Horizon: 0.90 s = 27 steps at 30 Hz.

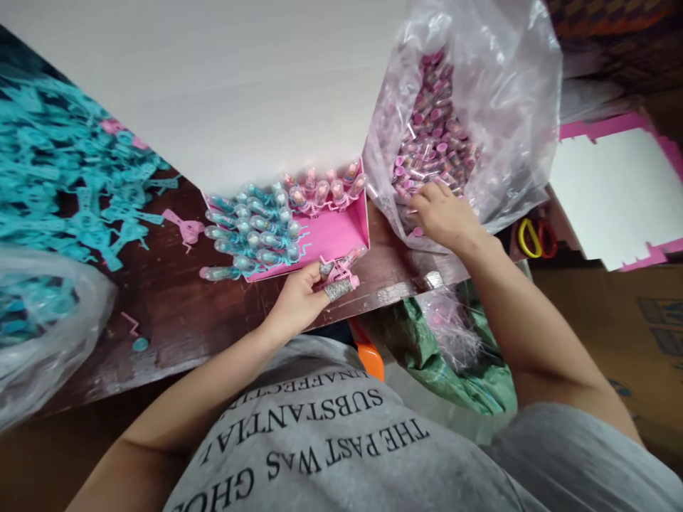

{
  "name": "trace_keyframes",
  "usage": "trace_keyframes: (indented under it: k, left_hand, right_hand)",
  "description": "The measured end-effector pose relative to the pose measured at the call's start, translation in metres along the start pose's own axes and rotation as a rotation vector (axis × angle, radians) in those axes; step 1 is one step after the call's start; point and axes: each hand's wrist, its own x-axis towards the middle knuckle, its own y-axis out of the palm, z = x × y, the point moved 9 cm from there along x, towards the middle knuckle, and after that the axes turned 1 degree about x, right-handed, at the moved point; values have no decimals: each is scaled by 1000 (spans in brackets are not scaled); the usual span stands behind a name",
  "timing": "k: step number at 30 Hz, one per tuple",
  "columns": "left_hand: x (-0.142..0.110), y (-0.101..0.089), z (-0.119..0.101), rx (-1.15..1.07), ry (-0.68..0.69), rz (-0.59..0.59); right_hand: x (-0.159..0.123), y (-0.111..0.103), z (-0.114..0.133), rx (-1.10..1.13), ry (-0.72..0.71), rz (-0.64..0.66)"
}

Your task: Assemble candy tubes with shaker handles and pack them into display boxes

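My left hand (302,295), with grey wraps on its thumb and a fingertip, is closed on a pink plastic toy (342,270) that has a clear rounded end. It is at the front edge of an open pink box (334,238). In the box stand teal toys with clear tops (256,227) in rows, with similar pink toys (323,188) along the back. My right hand (445,217) reaches into a clear plastic bag (496,142), its fingers bent down among small pink-capped tubes (435,142). Its fingertips are hidden, so what they pinch does not show.
Teal plastic pieces (69,171) are heaped at left, above another plastic bag (58,341). A loose pink piece (184,227) lies by the box, whose white lid (240,85) stands up behind. Yellow-and-red-handled scissors (536,237) and a white-and-pink card (619,192) are at right. Below hangs a green sack (480,384).
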Motion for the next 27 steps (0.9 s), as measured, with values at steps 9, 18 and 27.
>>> trace_keyframes:
  k: [9, 18, 27]
  left_hand:
    - [-10, -6, -9, -182, -196, -63]
    - [-14, -10, -11, -232, -117, -62]
    - [-28, -30, -44, 278, 223, -157]
  right_hand:
    - [-69, -53, 133, 999, -277, -305]
    - [-76, -47, 149, 891, -295, -235]
    - [-84, -66, 166, 668, -304, -234]
